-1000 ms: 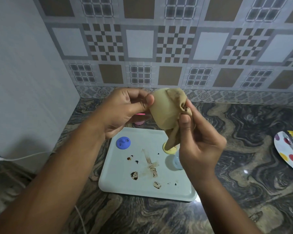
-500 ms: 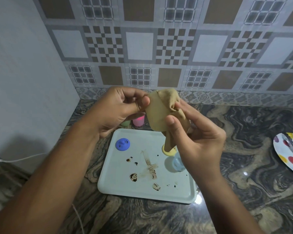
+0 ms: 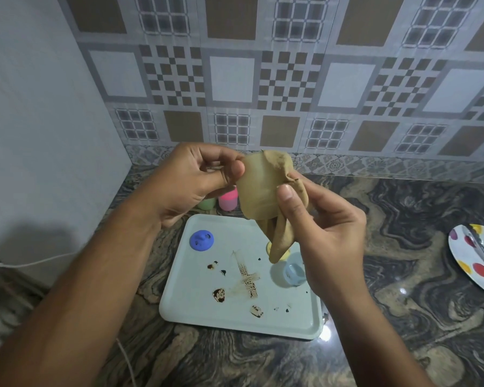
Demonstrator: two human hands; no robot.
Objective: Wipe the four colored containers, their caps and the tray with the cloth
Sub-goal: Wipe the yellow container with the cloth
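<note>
**A:** Where is the cloth?

**B:** The cloth [image 3: 263, 191] is in the air above the far edge of the tray [image 3: 196, 297], between both hands. The left hand [image 3: 201, 180] pinches its left side with thumb and curled fingers. The right hand [image 3: 330, 227] grips its right side, thumb flat on the front. A tail of it hangs down toward the tray.

**A:** Is anything inside it?

**B:** It is stretched over something rounded and cup-like. That thing is fully covered, so I can't tell what it is.

**A:** And the containers?

**B:** The green container [image 3: 207, 203] and pink container [image 3: 229, 201] stand on the counter [image 3: 403, 303] just behind the tray, partly hidden by the left hand. The blue container [image 3: 292, 273] is on the tray, half behind the right hand. I can't tell whether it is upright or on its side.

**A:** Caps?

**B:** The blue cap [image 3: 201, 240] lies in plain view near the tray's far left corner, with dark specks on it. A yellow piece [image 3: 287, 255] peeks out beside the cloth's tail. It is too hidden to say whether it is a cap or a container.

**A:** What about the tray itself?

**B:** Brown smears [image 3: 246, 280] and spots mark its middle.

**A:** And the edges of the view?

**B:** On the right, a dotted plate [image 3: 470, 263] is cut off by the frame, with a blurred metal utensil on it. On the left, a white cable [image 3: 39, 261] runs to something white, also cut off.
</note>
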